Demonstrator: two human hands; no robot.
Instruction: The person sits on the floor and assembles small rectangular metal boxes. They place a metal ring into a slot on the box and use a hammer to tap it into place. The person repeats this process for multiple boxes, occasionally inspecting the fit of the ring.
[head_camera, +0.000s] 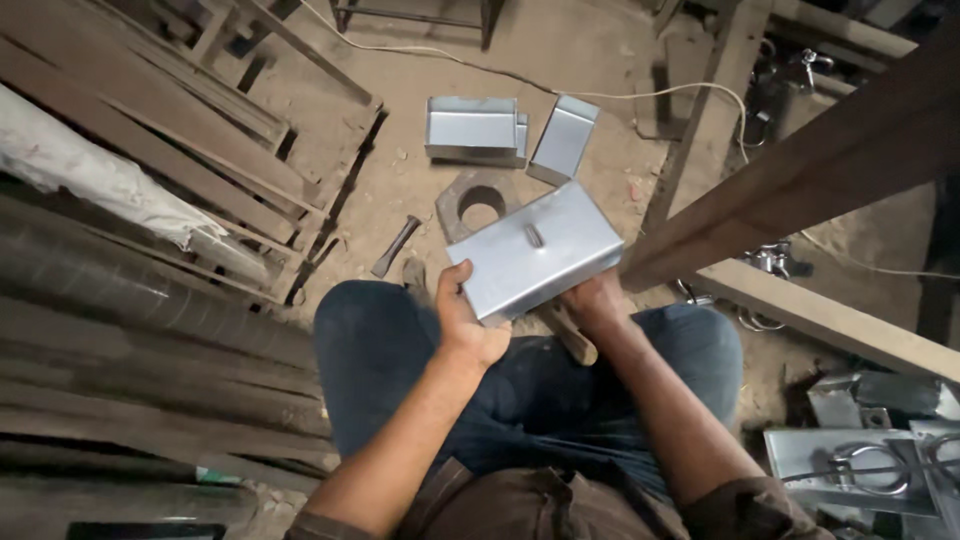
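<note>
While gripped at both ends, grey metal box (535, 250): left hand (462, 318), right hand (597, 300).

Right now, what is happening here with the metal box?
A person sits over a dirt floor and holds a shiny metal box above the knees. The left hand grips its near corner; the right hand holds it from below. On the ground ahead lie two more metal boxes, a hammer and a metal ring block.
</note>
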